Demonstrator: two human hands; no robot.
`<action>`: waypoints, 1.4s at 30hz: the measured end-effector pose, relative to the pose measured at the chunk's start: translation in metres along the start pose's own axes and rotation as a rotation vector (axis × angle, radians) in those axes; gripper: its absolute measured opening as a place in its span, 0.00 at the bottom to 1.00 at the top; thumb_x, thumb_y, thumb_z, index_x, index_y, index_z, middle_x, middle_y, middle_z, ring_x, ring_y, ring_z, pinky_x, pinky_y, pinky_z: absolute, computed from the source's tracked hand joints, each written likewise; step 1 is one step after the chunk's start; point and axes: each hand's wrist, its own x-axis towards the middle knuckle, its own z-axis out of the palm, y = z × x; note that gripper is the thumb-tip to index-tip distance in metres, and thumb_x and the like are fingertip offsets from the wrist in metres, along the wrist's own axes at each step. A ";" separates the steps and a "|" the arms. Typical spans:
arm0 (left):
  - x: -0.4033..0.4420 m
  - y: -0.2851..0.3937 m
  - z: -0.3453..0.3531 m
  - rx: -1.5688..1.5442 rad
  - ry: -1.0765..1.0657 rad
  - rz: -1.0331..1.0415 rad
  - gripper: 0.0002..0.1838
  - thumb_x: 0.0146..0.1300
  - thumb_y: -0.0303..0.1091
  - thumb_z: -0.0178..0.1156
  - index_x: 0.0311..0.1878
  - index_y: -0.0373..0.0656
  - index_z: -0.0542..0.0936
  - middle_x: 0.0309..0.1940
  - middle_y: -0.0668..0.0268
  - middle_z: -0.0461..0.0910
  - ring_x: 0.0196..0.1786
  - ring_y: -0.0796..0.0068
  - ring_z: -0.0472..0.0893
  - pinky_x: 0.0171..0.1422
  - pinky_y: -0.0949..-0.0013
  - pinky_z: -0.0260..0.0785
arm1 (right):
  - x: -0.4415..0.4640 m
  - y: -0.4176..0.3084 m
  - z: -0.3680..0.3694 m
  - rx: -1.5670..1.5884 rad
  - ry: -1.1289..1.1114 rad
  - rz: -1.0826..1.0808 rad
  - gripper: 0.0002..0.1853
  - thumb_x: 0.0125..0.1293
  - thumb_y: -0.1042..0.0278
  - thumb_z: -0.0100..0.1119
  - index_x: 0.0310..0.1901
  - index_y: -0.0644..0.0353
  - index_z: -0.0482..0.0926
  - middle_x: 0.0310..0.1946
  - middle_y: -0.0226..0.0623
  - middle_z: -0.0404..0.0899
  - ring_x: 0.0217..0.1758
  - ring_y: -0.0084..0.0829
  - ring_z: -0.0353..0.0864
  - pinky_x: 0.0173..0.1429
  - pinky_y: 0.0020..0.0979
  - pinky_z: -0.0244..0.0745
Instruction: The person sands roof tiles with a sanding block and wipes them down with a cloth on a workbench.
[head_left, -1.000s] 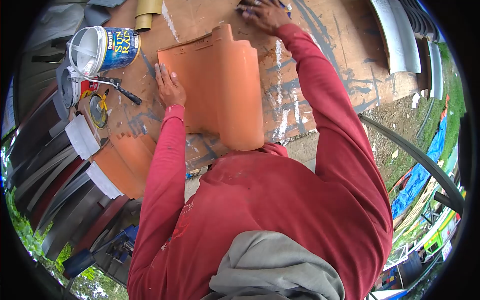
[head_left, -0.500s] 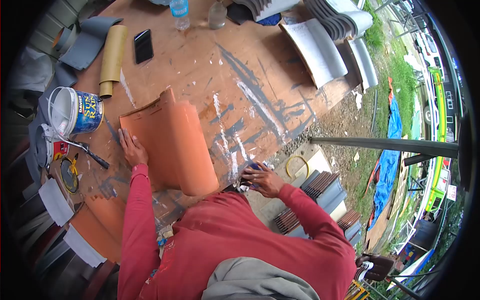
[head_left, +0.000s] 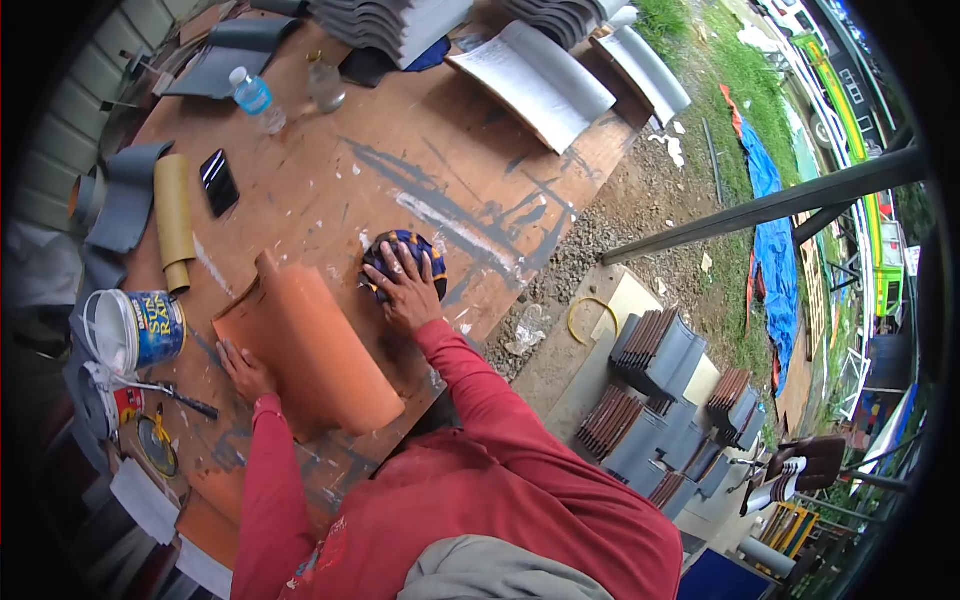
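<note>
An orange curved roof tile lies on the paint-streaked wooden table in front of me. My left hand rests on the tile's left edge with its fingers stretched out; the thumb is hard to see. To the right of the tile, my right hand presses a bunched dark blue rag with an orange pattern against the tabletop. The fingers of that hand are spread over the rag and hold it.
A paint bucket and a paint roller are at the left. Behind them lie a brown paper roll and a phone. Bottles stand farther back near grey tiles. Stacked tiles and a post are right of the table.
My right hand has carried the rag from the table's near edge up onto the tabletop beside the tile. My left hand stays at the tile's left edge. The view has shifted and turned.
</note>
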 end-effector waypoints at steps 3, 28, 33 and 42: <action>0.000 0.003 -0.002 0.028 -0.019 0.025 0.25 0.78 0.37 0.46 0.75 0.42 0.68 0.76 0.53 0.65 0.74 0.49 0.68 0.73 0.52 0.66 | -0.046 0.029 -0.026 -0.007 0.164 0.311 0.37 0.58 0.61 0.62 0.73 0.40 0.71 0.82 0.35 0.53 0.86 0.44 0.44 0.85 0.55 0.32; 0.003 0.012 -0.008 0.017 -0.110 -0.105 0.27 0.76 0.37 0.45 0.75 0.43 0.68 0.76 0.51 0.64 0.74 0.48 0.68 0.75 0.51 0.64 | -0.042 0.175 -0.035 -0.342 0.425 0.475 0.29 0.67 0.57 0.60 0.69 0.51 0.75 0.72 0.44 0.71 0.80 0.46 0.61 0.82 0.59 0.43; 0.002 0.003 -0.004 0.050 -0.048 -0.001 0.26 0.75 0.37 0.46 0.74 0.42 0.70 0.72 0.48 0.68 0.72 0.44 0.70 0.75 0.50 0.63 | -0.043 0.125 -0.077 -0.096 0.660 0.548 0.23 0.70 0.61 0.56 0.64 0.60 0.78 0.65 0.48 0.76 0.71 0.50 0.69 0.76 0.49 0.57; 0.002 -0.004 0.003 0.098 -0.067 0.052 0.26 0.77 0.40 0.45 0.72 0.39 0.71 0.72 0.48 0.69 0.72 0.46 0.70 0.76 0.50 0.63 | 0.146 0.011 0.050 -0.090 0.244 -0.041 0.33 0.63 0.52 0.58 0.70 0.48 0.73 0.75 0.35 0.66 0.83 0.40 0.55 0.84 0.55 0.40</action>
